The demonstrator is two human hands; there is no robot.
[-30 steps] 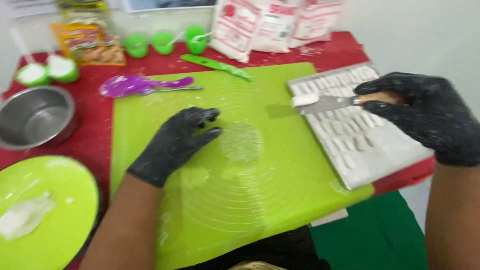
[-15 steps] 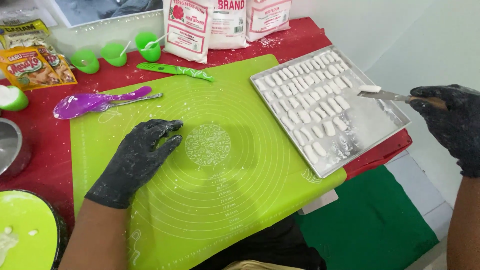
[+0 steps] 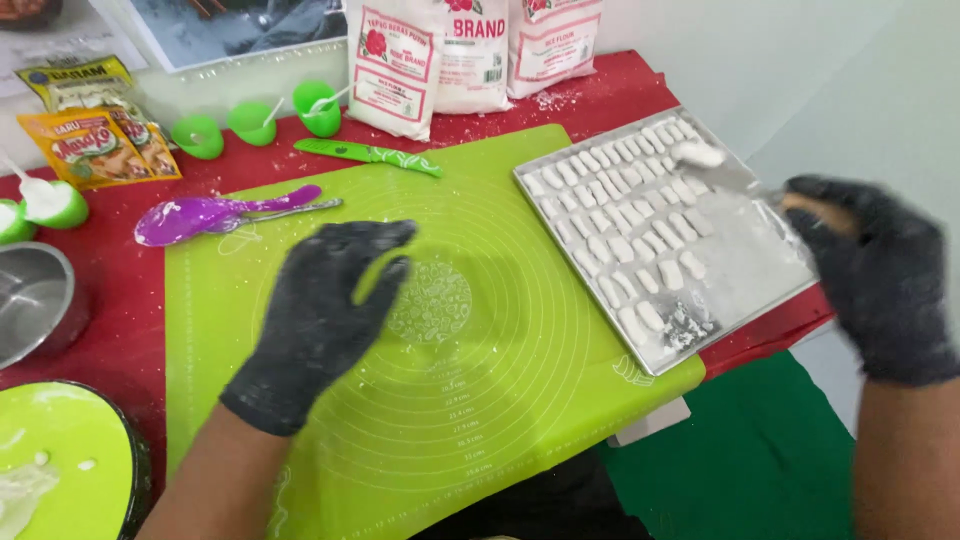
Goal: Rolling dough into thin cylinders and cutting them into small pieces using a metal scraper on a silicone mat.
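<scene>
Both my hands wear black gloves. My left hand (image 3: 325, 315) hovers flat, fingers apart, over the green silicone mat (image 3: 470, 400), holding nothing. My right hand (image 3: 880, 270) is at the right edge of the metal tray (image 3: 745, 270) and grips a thin metal blade (image 3: 745, 185) with a white dough piece (image 3: 697, 154) on its tip, above the tray's far corner. Several small white dough pieces (image 3: 625, 215) lie in rows on the floured tray.
A purple spoon (image 3: 215, 215) and a green knife (image 3: 370, 155) lie beyond the mat. Flour bags (image 3: 400, 65), green cups (image 3: 255, 122), snack packets (image 3: 95, 145), a steel bowl (image 3: 30, 300) and a green plate (image 3: 60, 470) stand on the red tablecloth.
My right hand moved the blade with its dough piece from the tray's middle to its far right corner. My left hand lifted off the mat and drew nearer.
</scene>
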